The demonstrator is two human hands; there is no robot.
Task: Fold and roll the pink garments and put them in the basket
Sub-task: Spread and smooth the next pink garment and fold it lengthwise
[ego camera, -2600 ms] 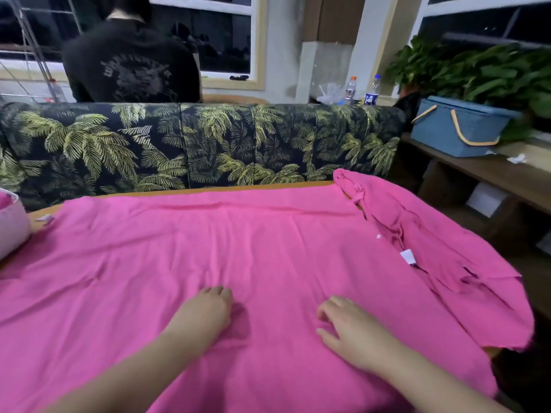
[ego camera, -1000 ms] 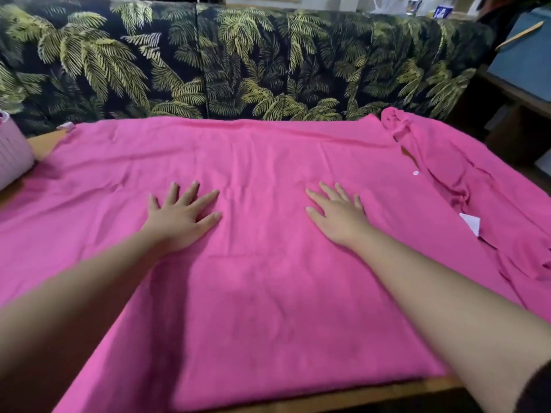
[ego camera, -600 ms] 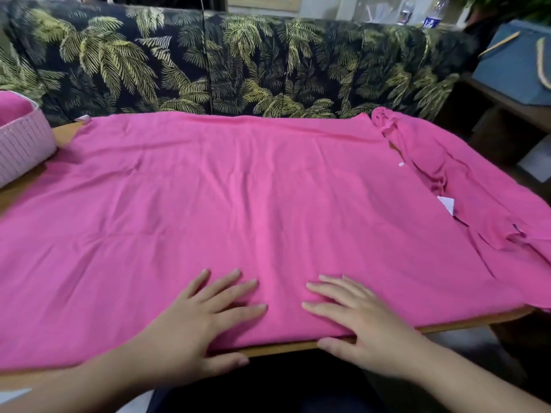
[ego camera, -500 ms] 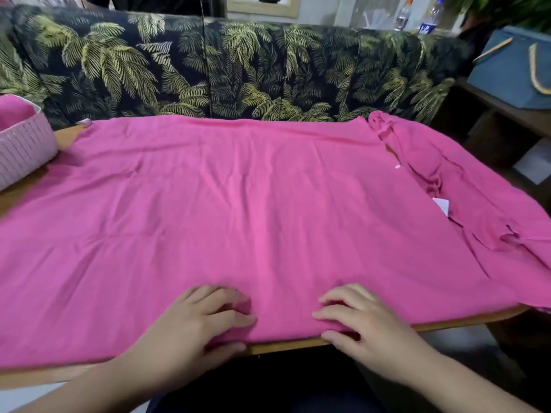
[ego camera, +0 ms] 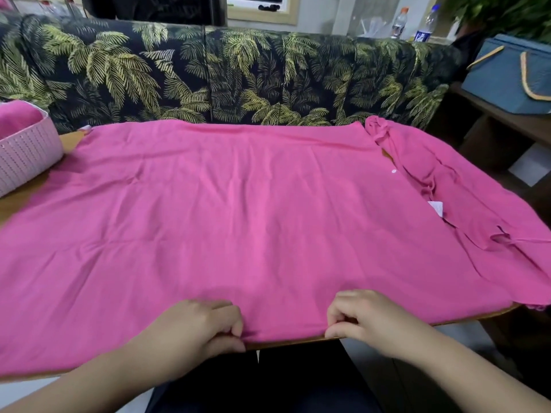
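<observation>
At far left we see the pink basket [ego camera: 28, 150] on the table [ego camera: 298, 342], pink cloth inside. The pink garment [ego camera: 253, 210] lies spread flat across the tabletop. Our left hand [ego camera: 196, 329] and right hand [ego camera: 366, 318] pinch its near hem, fingers curled tight on the fabric

A black sofa with a yellow-green palm-leaf print [ego camera: 226, 76] is running along way past the hands. Off to the far right, a blue fabric box with tan handles [ego camera: 510, 76] is sitting on a dark wooden shelf [ego camera: 512, 123], two clear plastic bottles [ego camera: 413, 23] are standing behind the sofa back.
</observation>
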